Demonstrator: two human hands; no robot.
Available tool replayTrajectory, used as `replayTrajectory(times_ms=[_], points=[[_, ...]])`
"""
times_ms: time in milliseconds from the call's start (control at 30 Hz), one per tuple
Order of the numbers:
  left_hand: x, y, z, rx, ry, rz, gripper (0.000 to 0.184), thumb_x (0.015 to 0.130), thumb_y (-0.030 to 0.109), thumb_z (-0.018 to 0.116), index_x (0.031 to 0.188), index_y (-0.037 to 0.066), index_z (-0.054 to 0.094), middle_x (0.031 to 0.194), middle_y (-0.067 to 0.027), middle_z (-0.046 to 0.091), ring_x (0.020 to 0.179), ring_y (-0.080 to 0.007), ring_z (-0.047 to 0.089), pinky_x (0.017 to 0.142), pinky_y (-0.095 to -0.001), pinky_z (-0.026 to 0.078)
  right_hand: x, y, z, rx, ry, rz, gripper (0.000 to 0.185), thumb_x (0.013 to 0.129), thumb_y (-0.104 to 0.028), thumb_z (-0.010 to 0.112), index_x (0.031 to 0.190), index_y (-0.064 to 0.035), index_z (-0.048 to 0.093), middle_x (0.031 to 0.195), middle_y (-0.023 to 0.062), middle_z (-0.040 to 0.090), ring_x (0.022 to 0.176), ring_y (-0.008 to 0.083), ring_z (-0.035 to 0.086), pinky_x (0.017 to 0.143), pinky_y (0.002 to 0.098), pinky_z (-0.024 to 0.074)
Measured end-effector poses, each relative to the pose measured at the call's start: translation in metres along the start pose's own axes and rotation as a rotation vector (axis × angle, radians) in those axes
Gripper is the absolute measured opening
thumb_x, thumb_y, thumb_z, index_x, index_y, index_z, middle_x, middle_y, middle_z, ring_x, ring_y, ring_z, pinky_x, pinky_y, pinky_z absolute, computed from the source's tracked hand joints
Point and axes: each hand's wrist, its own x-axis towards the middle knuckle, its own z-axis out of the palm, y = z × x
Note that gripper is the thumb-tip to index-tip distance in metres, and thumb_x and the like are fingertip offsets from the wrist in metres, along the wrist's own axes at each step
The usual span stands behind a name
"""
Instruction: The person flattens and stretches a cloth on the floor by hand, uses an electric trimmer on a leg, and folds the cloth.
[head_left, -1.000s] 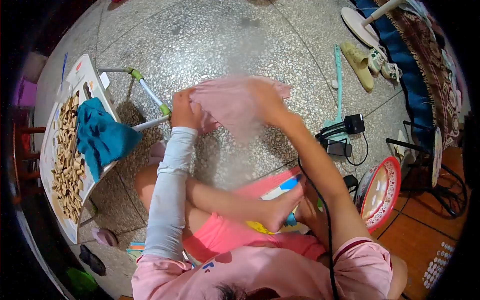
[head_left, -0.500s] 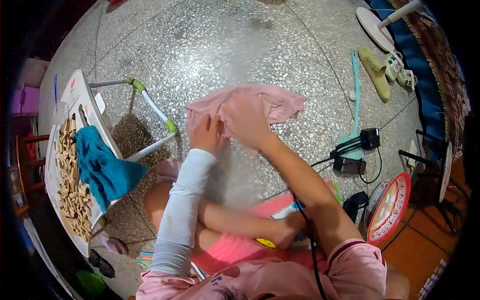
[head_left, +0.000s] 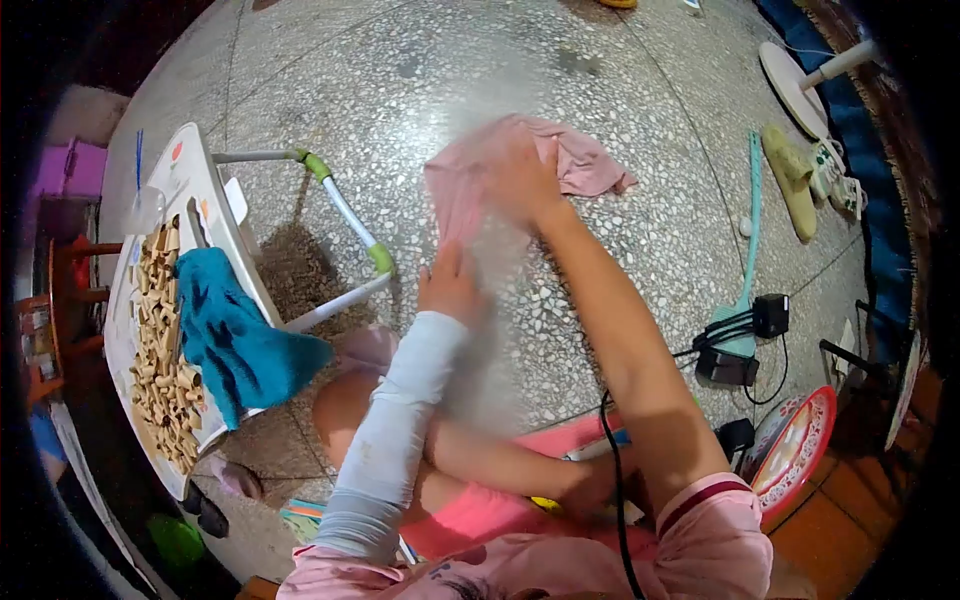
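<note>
A pink cloth [head_left: 590, 162] lies spread and creased on the speckled floor ahead of me. My right hand [head_left: 522, 185] rests on its middle, blurred, so its fingers cannot be made out. At the near left corner of the cloth is my left hand [head_left: 450, 287], below a light grey-blue sleeve. Its fingers point forward and are slightly apart, with the tips touching the cloth's edge. Whether they pinch the fabric is not clear.
On the left, a white folding table [head_left: 125, 340] holds many small tan pieces [head_left: 165, 370] and a teal towel [head_left: 235, 335]. Rightward are a mint fly swatter [head_left: 752, 230], black adapters [head_left: 770, 316], shoes [head_left: 790, 185] and a red-rimmed basin [head_left: 822, 430].
The pink cloth has moved forward across the floor and its right part now slants down. My right hand has gone forward with it, while my left hand has slid back toward the cloth's near edge.
</note>
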Motion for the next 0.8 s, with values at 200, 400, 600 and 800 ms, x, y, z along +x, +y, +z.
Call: replayTrajectory(times_ms=[200, 400, 600, 800], points=[[0.008, -0.003, -0.013, -0.131, 0.007, 0.059, 0.066, 0.078, 0.019, 0.07, 0.132, -0.004, 0.04, 0.141, -0.0258, 0.035, 0.128, -0.0408, 0.037, 0.106, -0.0456, 0.033, 0.026, 0.01, 0.028, -0.021, 0.001, 0.069, 0.047, 0.089, -0.038, 0.05, 0.131, -0.0156, 0.048, 0.144, 0.0167, 0.035, 0.136, 0.0349, 0.026, 0.102, 0.0698, 0.0196], [0.017, 0.0, -0.019, -0.391, -0.044, -0.053, 0.064, 0.078, 0.015, 0.066, 0.13, -0.008, 0.038, 0.139, -0.0301, 0.034, 0.129, -0.0439, 0.036, 0.11, -0.0432, 0.03, 0.041, 0.002, 0.043, -0.049, 0.096, 0.118, 0.05, 0.09, -0.039, 0.049, 0.133, -0.0126, 0.047, 0.144, 0.0169, 0.034, 0.136, 0.0366, 0.025, 0.101, 0.0721, 0.0175], [0.014, 0.01, -0.032, -0.215, -0.031, -0.035, 0.06, 0.08, 0.018, 0.063, 0.131, -0.002, 0.04, 0.138, -0.0248, 0.039, 0.128, -0.0398, 0.038, 0.107, -0.0487, 0.031, 0.051, -0.001, 0.054, -0.021, 0.09, 0.145, 0.051, 0.09, -0.041, 0.049, 0.132, -0.0111, 0.047, 0.143, 0.0171, 0.036, 0.136, 0.0374, 0.026, 0.099, 0.074, 0.017], [0.014, 0.016, -0.04, 0.02, 0.067, -0.03, 0.059, 0.079, 0.023, 0.064, 0.132, 0.005, 0.043, 0.135, -0.0171, 0.044, 0.123, -0.0344, 0.044, 0.103, -0.0554, 0.032, 0.044, -0.003, 0.046, -0.119, 0.024, 0.037, 0.054, 0.087, -0.038, 0.051, 0.133, -0.0098, 0.046, 0.143, 0.0161, 0.036, 0.136, 0.0369, 0.026, 0.099, 0.0745, 0.0153]])
